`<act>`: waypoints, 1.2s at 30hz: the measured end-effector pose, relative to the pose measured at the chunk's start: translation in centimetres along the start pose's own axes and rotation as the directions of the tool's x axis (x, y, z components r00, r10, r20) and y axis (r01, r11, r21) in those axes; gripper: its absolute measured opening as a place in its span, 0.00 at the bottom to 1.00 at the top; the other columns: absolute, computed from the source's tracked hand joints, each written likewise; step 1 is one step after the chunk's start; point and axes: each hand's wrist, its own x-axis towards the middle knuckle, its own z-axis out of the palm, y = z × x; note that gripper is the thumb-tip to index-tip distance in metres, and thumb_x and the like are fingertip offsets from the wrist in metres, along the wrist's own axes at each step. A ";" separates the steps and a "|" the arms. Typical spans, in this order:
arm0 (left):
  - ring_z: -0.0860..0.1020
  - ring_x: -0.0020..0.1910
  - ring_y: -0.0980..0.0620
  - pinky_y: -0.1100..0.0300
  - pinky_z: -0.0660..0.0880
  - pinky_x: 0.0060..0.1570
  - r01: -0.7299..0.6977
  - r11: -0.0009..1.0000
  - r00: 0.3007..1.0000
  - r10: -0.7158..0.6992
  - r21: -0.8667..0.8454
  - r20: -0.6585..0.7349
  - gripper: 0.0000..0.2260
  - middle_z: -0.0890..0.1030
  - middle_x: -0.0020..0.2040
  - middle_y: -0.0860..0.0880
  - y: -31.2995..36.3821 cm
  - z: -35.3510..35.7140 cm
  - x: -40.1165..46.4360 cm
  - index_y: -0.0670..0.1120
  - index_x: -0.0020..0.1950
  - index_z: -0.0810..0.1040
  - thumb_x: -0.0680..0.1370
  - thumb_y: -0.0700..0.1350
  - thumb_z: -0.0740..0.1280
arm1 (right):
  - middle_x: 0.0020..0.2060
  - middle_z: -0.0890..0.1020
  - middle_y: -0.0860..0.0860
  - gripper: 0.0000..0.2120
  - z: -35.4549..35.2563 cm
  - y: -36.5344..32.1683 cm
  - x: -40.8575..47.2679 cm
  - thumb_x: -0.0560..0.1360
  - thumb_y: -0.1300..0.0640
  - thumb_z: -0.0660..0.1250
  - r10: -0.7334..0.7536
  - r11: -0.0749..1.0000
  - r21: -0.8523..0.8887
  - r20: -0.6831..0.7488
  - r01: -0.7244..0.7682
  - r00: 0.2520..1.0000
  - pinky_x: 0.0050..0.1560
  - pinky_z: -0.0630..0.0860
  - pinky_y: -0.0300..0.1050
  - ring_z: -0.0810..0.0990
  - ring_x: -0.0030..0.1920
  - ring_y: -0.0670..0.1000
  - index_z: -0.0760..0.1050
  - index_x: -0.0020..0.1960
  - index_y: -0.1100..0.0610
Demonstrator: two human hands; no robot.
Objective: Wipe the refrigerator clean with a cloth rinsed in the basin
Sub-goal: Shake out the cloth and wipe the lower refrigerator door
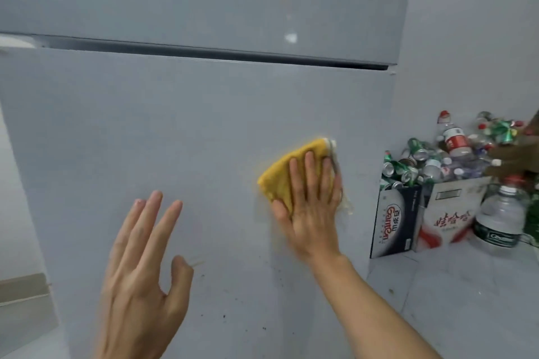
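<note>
The big grey refrigerator (186, 125) fills most of the view. A dark gap runs across it between the top door and the bottom door. The bottom door has small dark specks low down, and the top door has a few pale spots near its right side.

To the right of the refrigerator, on the pale floor (455, 300), stand two cardboard boxes (423, 216) side by side against the wall. They are heaped with empty cans and bottles (437, 160) (green cans and clear bottles with red caps). A big clear water bottle (500, 218) stands just beside the boxes on the right.

The left hand (140, 277) is up in front of the bottom door, with its fingers straight and spread a little and the thumb bent in. It holds nothing. You cannot tell if it touches the door.

The right hand (312, 201) is flat, with its fingers straight and lying on the cloth, pressing it against the bottom door.

The yellow cloth (280, 178) is folded into a small pad with a white edge at the top. It sits on the right part of the bottom door, under the right hand's fingers
</note>
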 end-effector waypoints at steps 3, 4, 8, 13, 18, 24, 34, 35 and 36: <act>0.59 0.81 0.47 0.54 0.59 0.77 -0.029 0.998 1.000 0.029 0.049 -0.011 0.29 0.65 0.80 0.48 -0.2 0.4 0.0 0.45 0.75 0.72 0.73 0.40 0.60 | 0.84 0.43 0.57 0.37 -0.8 6.2 1.8 0.83 0.35 0.41 0.391 0.916 0.106 -0.007 -0.388 0.921 0.81 0.42 0.66 0.41 0.84 0.61 0.42 0.85 0.55; 0.59 0.81 0.47 0.55 0.58 0.77 -0.023 0.998 1.000 0.024 0.066 -0.017 0.29 0.65 0.80 0.48 -0.5 0.3 0.0 0.44 0.75 0.73 0.72 0.39 0.60 | 0.84 0.43 0.56 0.37 -1.2 7.3 2.0 0.83 0.34 0.41 0.527 0.834 0.188 0.001 -0.518 0.850 0.82 0.42 0.64 0.40 0.84 0.58 0.41 0.85 0.54; 0.65 0.77 0.43 0.56 0.60 0.76 0.032 0.987 0.996 -0.018 0.159 -0.086 0.29 0.70 0.76 0.43 -1.9 -0.6 -0.2 0.42 0.72 0.75 0.70 0.36 0.61 | 0.85 0.42 0.50 0.33 -1.2 7.0 0.7 0.84 0.38 0.44 0.883 0.370 0.376 0.143 -0.850 0.448 0.82 0.43 0.62 0.42 0.84 0.51 0.39 0.85 0.48; 0.67 0.44 0.46 0.56 0.64 0.45 0.235 0.953 0.929 -0.163 0.191 -0.334 0.09 0.71 0.41 0.45 -3.8 -3.1 -0.3 0.38 0.47 0.78 0.70 0.29 0.65 | 0.84 0.38 0.56 0.38 0.4 -0.4 -1.1 0.81 0.37 0.43 0.866 0.430 0.302 0.129 -0.851 0.484 0.81 0.39 0.63 0.37 0.83 0.59 0.37 0.84 0.53; 0.69 0.42 0.43 0.68 0.68 0.40 0.417 0.907 0.851 -0.371 0.050 -0.371 0.17 0.71 0.42 0.45 -6.0 -5.7 -0.5 0.44 0.45 0.72 0.69 0.23 0.66 | 0.82 0.46 0.67 0.36 2.1 -10.8 -1.9 0.84 0.39 0.46 0.673 0.717 0.191 0.060 -0.670 0.737 0.78 0.47 0.74 0.45 0.82 0.70 0.44 0.84 0.60; 0.70 0.42 0.49 0.70 0.69 0.40 0.303 0.953 0.856 -0.262 0.022 -0.446 0.12 0.72 0.44 0.46 -6.8 -8.9 -0.2 0.45 0.45 0.71 0.70 0.29 0.61 | 0.82 0.51 0.65 0.34 4.2 -25.2 -4.7 0.85 0.39 0.55 0.118 0.985 0.113 0.091 -0.128 0.989 0.76 0.46 0.78 0.49 0.81 0.73 0.52 0.84 0.55; 0.71 0.47 0.46 0.50 0.72 0.48 0.159 0.978 0.961 -0.123 0.133 -0.247 0.12 0.71 0.49 0.47 -6.3 -7.2 -1.9 0.41 0.51 0.74 0.71 0.31 0.62 | 0.84 0.47 0.44 0.38 4.2 -25.7 -6.6 0.81 0.53 0.64 -0.534 0.842 0.202 0.185 0.500 0.825 0.83 0.45 0.55 0.42 0.84 0.50 0.49 0.85 0.47; 0.71 0.48 0.45 0.47 0.73 0.47 0.159 0.979 0.964 -0.125 0.131 -0.233 0.12 0.70 0.49 0.48 -6.3 -7.0 -2.0 0.41 0.52 0.74 0.69 0.32 0.61 | 0.84 0.51 0.43 0.34 3.6 -23.7 -6.5 0.82 0.53 0.63 -0.489 0.864 0.212 0.138 0.457 0.861 0.83 0.49 0.56 0.47 0.84 0.50 0.52 0.84 0.45; 0.71 0.48 0.45 0.45 0.73 0.47 0.157 0.980 0.967 -0.129 0.120 -0.219 0.14 0.70 0.50 0.49 -6.2 -6.5 -2.1 0.40 0.52 0.73 0.68 0.33 0.61 | 0.84 0.54 0.43 0.32 3.2 -21.0 -6.3 0.83 0.53 0.62 -0.439 0.889 0.196 0.107 0.414 0.892 0.82 0.51 0.57 0.50 0.84 0.50 0.55 0.84 0.43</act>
